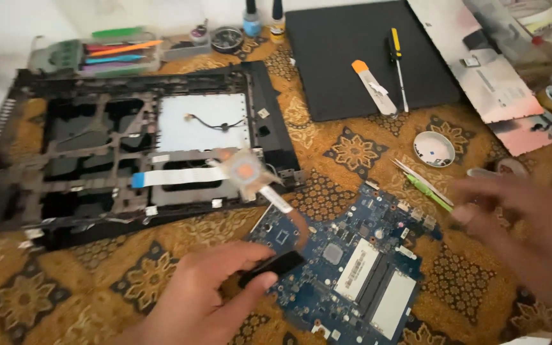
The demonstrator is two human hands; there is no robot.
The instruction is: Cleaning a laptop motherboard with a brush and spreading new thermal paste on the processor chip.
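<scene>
while left hand (202, 291) pinches black heatsink (269, 268) over motherboard (346, 262), right hand (519, 223) hovers open.

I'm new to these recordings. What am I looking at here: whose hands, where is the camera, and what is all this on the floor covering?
One camera, worn on a person's head, looks down at their own bare hands. The left hand pinches a small black part, apparently the end of a cooling piece with a copper plate, over a blue circuit board. The right hand, blurred and open, reaches toward green tweezers. On the patterned cloth also lie an emptied black laptop shell, a dark lid panel, a screwdriver and a small round dish.
</scene>
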